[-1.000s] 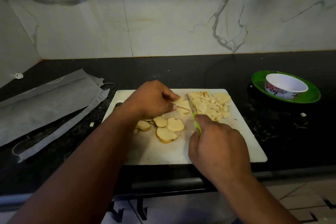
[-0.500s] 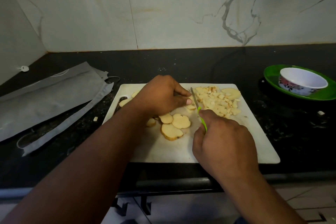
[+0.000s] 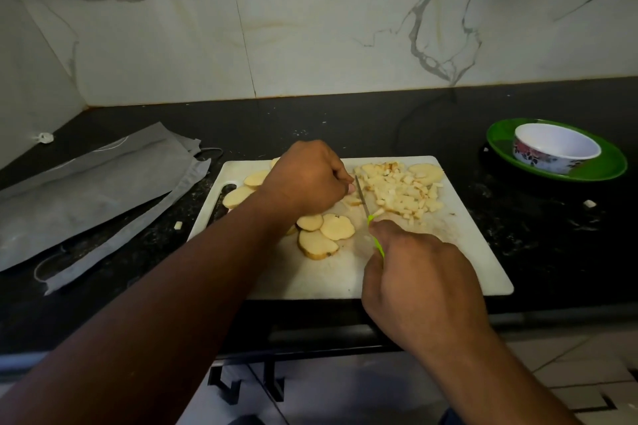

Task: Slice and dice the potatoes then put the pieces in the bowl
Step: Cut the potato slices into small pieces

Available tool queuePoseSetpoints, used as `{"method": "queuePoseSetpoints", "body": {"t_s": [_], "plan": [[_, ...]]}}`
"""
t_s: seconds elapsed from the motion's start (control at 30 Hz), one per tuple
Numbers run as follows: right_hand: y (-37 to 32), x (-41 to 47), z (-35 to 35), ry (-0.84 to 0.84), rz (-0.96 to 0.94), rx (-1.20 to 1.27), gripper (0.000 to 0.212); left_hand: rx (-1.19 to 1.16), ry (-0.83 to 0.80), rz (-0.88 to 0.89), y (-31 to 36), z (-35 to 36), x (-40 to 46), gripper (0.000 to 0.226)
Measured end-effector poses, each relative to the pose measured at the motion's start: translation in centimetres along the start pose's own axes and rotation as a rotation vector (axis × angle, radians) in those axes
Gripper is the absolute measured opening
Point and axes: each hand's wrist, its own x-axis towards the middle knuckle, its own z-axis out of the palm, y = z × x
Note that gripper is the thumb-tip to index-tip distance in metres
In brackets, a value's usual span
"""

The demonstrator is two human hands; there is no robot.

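The left hand [image 3: 307,179] curls over a slice to pin it; the right hand [image 3: 414,272] grips the knife [image 3: 362,198], dicing beside the diced pile [image 3: 402,191]; uncut potato slices [image 3: 324,233] wait near; the bowl [image 3: 556,148] sits far right.

I stand at a black speckled counter [image 3: 345,124] that runs the full width before me. Behind the counter rises a white marble-pattern wall [image 3: 310,28] with grey veins and one vertical panel seam. Left of the counter a second wall [image 3: 31,79] meets it at a corner. Below the counter's front edge, pale floor tiles [image 3: 587,386] show. Lighting is dim.
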Motion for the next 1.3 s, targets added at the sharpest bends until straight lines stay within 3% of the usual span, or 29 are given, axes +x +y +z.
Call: {"method": "queuePoseSetpoints", "body": {"t_s": [0.13,0.23,0.33,0.43,0.67,1.0,1.3], "plan": [[0.4,-1.4,-1.2,-0.051,0.018,0.003,0.037,0.004,-0.029,0.018,-0.2,-0.4,-0.2,0.015],[0.9,-1.2,-1.7,0.003,0.040,-0.012,0.033,0.003,-0.113,0.052,-1.0,-1.1,-0.3,0.022],[0.6,-0.2,-1.6,0.038,0.047,0.000,0.030,0.058,-0.210,0.093,-1.6,-1.6,-0.5,0.045],[0.4,0.7,-1.3,0.045,0.038,0.020,0.030,0.075,-0.176,0.106,-1.3,-1.5,-0.7,0.067],[1.4,1.2,-0.4,0.076,0.090,0.140,0.036,0.083,-0.110,0.074,-0.5,-1.1,-0.6,0.050],[0.8,1.8,-0.2,0.064,0.062,0.158,0.036,0.035,-0.087,0.089,-1.5,-2.3,-0.7,0.056],[-0.3,2.9,0.7,0.025,0.038,0.057,0.024,0.107,-0.145,0.097,-1.1,-1.7,0.0,0.023]]}}
